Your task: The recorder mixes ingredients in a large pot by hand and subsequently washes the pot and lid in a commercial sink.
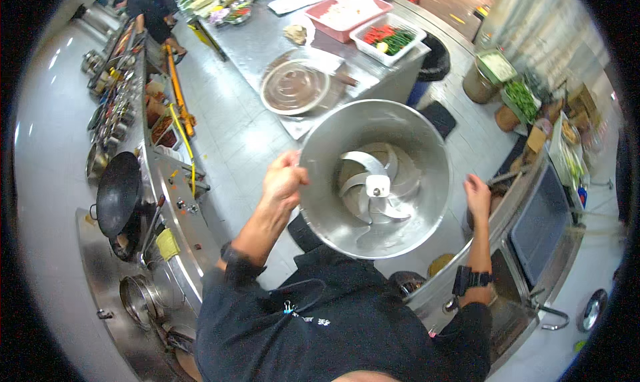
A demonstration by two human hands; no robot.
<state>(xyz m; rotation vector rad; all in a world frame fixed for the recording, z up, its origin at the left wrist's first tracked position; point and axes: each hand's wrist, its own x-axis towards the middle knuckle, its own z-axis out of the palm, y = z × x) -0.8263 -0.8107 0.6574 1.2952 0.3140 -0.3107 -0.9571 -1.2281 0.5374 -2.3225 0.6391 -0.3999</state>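
A large round stainless-steel bowl of a food cutter (320, 202) is held up before my body, its open top towards the camera. Inside it, curved metal blades (367, 164) spread from a white hub (377, 186). My left hand (286, 178) is closed at the bowl's left rim; the handle or edge it grips is mostly hidden by the fingers. My right hand (477, 194) is off the bowl, a little to its right, near the sink counter, with nothing seen in it. Behind the bowl, a round clear lid (295, 86) lies on the corner of the steel table.
The steel table (240, 42) bears a pink basket (342, 32) and a white basket of red and green peppers (387, 38). Left is a cooking range with a black wok (119, 194); right, a sink counter with a grey tray (540, 222). A person (147, 12) stands far back left.
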